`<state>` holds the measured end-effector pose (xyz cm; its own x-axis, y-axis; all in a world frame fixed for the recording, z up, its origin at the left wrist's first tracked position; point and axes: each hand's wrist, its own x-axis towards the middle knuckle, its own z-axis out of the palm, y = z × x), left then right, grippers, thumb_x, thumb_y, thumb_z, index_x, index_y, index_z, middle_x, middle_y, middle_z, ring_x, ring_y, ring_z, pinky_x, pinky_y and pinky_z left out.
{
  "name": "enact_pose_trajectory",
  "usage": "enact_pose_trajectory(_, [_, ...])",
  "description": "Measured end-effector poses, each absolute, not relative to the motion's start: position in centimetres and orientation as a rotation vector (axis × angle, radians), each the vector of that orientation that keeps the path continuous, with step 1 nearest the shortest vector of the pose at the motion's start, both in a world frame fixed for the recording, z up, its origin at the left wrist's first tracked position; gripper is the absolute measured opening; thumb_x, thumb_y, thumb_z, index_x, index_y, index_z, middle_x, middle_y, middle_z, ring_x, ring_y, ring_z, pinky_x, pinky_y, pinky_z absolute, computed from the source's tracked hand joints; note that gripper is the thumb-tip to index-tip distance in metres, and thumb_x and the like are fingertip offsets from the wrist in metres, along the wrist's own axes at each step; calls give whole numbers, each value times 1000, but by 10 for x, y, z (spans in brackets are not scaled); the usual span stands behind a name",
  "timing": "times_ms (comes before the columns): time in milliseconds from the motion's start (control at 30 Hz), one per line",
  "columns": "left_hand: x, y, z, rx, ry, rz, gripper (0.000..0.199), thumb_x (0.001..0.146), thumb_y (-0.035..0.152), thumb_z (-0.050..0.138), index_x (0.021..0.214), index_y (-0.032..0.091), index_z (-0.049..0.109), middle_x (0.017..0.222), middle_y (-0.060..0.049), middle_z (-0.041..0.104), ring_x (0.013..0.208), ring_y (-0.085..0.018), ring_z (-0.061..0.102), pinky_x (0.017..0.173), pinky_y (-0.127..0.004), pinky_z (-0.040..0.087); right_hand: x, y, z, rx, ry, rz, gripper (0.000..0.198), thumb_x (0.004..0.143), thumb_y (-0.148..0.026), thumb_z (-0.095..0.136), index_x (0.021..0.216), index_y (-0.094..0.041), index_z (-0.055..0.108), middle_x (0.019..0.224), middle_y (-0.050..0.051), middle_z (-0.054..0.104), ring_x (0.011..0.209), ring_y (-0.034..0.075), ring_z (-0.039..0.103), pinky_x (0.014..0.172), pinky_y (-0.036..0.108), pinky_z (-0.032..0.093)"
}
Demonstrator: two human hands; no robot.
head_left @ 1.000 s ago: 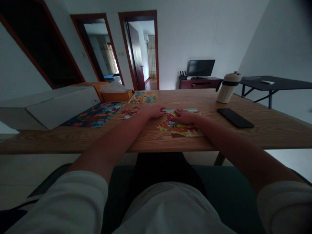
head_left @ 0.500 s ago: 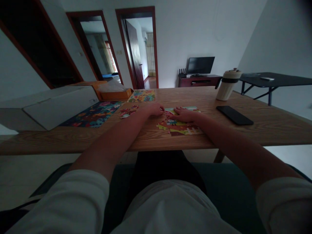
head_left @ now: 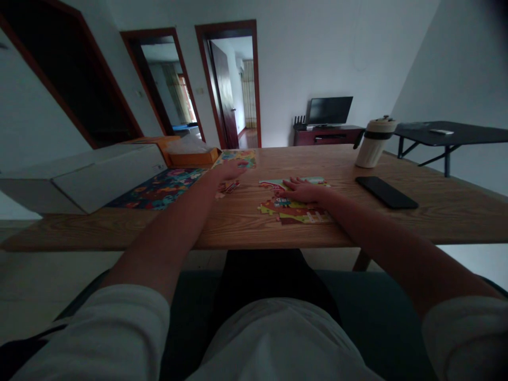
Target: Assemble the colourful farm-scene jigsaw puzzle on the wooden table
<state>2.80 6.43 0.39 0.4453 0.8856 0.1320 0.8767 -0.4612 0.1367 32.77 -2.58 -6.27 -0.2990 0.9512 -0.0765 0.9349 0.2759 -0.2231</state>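
A partly joined jigsaw puzzle lies on the wooden table in front of me, with a red-and-white barn-like part at its upper left. My right hand rests flat on its middle, fingers spread, and covers some of the picture. Farther left, my left hand reaches over a small group of loose jigsaw pieces; its fingers are stretched out and nothing shows in them. Just beyond that hand lies a colourful picture sheet. My left forearm hides part of the loose pieces.
A dark patterned sheet lies by a long white box at the left. Behind them stands an orange box with clear plastic on top. To the right are a black phone and a cream tumbler.
My left hand has left the puzzle's upper left edge and moved left, over the loose pieces. A red-and-white piece now lies at that edge. My right hand stays on the puzzle.
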Motion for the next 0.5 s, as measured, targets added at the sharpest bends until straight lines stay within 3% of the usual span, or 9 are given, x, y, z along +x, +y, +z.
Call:
enact_pose_trajectory(167, [-42,59,-11,2336,1894,310,44,96,38,55,133,17,68,125,-12,74,106,-24,70,90,-31,54,333,-22,-67,-1780,-2464,348,117,78,-100,26,167,-24,27,172,8,20,157,36,13,128,52,15])
enact_pose_trajectory(267, [-60,54,-24,2301,1926,283,41,94,44,57,121,19,74,116,-10,77,99,-24,71,85,-30,55,335,-22,-68,-1765,-2456,335,114,78,-99,26,166,-27,29,171,6,22,157,35,16,128,51,15])
enact_pose_trajectory(500, [-41,48,-19,2458,1769,139,43,76,61,71,99,26,80,109,-4,78,100,-25,70,88,-30,50,340,-24,-66,-1772,-2447,371,118,77,-100,27,166,-23,29,171,9,20,157,35,17,128,50,16])
